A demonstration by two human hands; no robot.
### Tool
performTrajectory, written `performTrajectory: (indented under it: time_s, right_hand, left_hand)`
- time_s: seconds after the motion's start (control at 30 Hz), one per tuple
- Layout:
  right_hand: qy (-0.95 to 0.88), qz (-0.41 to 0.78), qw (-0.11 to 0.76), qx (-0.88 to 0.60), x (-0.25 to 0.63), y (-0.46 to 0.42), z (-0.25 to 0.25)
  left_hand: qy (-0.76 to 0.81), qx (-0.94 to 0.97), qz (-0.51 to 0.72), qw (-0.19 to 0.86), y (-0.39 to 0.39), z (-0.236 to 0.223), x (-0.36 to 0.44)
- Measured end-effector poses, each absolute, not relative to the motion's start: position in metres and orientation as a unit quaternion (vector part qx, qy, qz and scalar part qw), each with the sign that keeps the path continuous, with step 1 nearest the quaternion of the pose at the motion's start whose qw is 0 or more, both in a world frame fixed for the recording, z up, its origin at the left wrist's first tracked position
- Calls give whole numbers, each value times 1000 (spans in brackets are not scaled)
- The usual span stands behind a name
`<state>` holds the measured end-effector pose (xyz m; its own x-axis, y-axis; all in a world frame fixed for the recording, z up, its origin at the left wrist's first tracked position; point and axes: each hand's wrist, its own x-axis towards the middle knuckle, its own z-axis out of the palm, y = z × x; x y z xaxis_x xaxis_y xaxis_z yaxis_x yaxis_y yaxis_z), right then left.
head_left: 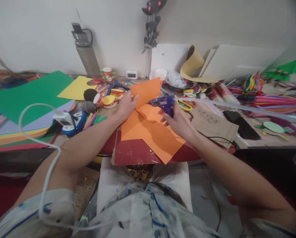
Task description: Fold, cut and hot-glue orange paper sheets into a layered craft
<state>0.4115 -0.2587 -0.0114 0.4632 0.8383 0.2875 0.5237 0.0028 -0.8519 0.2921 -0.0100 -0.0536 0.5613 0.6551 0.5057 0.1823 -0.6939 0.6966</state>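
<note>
Nearest me, a white cable (48, 170) loops over the person's left arm. A red board (131, 153) juts past the middle of the worktop's (269, 142) near edge, and on it lie orange sheets (160, 140), overlapping, one corner pointing down to the board's near edge.

Above them I see the left hand (127, 105) closed, fingers and thumb pinching the left edge of a raised orange piece (148, 88). The right hand (176, 120) is partly curled round the handle of a blue glue gun (165, 103), some fingers spread loosely; the nozzle points left, close to the orange paper, but I can't tell whether it touches. A long clear glue stick (232, 106) sticks out behind the gun toward the worktop's right edge.

Right of that hand I have brown cardboard (212, 124) with writing on it, then a black phone (242, 124) near the worktop's near edge. Yellow-handled scissors (185, 105) lie just beyond the gun. Large coloured sheets, a green one (31, 96) uppermost, cover the worktop's left side. Along its far edge stand a grey bottle (87, 59) and a small white clock (131, 75).
</note>
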Motion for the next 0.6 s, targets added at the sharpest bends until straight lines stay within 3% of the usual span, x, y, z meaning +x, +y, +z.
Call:
performTrajectory:
  time_s: [0.3,0.5,0.6]
  right_hand:
    - [-517,163,434,-720,415,-223,-38]
    - [-520,161,428,-721,415,-224,-40]
    - [-510,165,397,-745,413,-226,-36]
  left_hand:
    - [275,859,360,238,-25,-38,290]
    - [166,876,312,328,-8,-32,278]
    - [192,919,247,241,5,-32,270]
